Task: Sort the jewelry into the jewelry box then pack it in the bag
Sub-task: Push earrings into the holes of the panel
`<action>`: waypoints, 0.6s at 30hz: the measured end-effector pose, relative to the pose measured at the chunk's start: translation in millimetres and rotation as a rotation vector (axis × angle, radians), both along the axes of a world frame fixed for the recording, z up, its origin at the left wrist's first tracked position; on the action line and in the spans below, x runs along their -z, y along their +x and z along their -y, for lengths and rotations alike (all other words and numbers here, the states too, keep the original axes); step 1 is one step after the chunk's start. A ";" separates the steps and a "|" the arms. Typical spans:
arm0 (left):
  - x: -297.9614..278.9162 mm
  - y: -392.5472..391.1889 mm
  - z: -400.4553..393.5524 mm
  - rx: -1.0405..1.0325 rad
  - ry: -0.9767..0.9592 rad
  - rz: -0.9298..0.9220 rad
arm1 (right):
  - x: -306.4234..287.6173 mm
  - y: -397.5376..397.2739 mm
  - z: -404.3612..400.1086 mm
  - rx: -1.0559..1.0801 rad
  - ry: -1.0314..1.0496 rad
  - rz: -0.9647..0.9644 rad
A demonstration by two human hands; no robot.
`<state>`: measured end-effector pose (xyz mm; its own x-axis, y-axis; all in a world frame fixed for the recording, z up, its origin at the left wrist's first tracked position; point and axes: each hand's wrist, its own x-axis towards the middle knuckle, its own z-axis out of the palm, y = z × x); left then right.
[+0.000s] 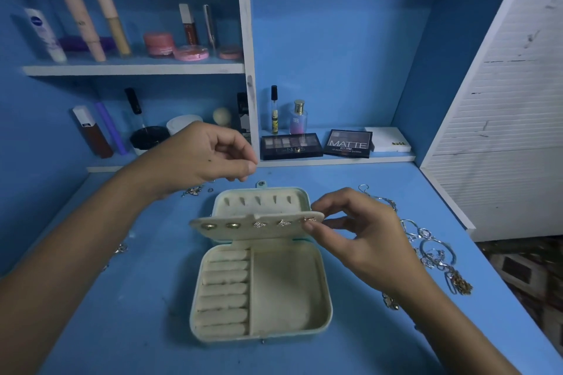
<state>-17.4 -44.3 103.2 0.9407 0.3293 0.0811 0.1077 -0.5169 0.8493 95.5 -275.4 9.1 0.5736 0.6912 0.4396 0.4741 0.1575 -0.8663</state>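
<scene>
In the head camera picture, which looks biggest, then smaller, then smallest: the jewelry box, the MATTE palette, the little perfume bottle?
1. jewelry box, though it is nearest the camera
2. MATTE palette
3. perfume bottle
</scene>
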 end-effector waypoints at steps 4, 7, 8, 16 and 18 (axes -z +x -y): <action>1.7 -1.0 14.1 0.047 0.005 -0.051 | 12.4 -1.7 7.4 -0.028 0.059 0.051; 5.4 0.2 21.9 0.099 0.038 -0.109 | 18.5 -4.6 10.2 -0.023 0.095 0.079; 6.7 0.7 24.0 0.113 0.043 -0.126 | 19.4 -5.7 10.9 -0.018 0.102 0.087; 15.8 5.0 39.9 0.261 0.002 -0.218 | 27.0 -5.7 13.3 -0.041 0.118 0.068; 16.4 5.7 42.7 0.299 0.018 -0.243 | 28.2 -5.5 12.9 -0.049 0.111 0.050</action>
<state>-11.7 -87.0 86.8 0.9876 0.0380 -0.1524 0.1467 -0.5702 0.8083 90.0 -288.3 -19.1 0.5154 0.6633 0.5426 0.5059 0.2755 -0.8174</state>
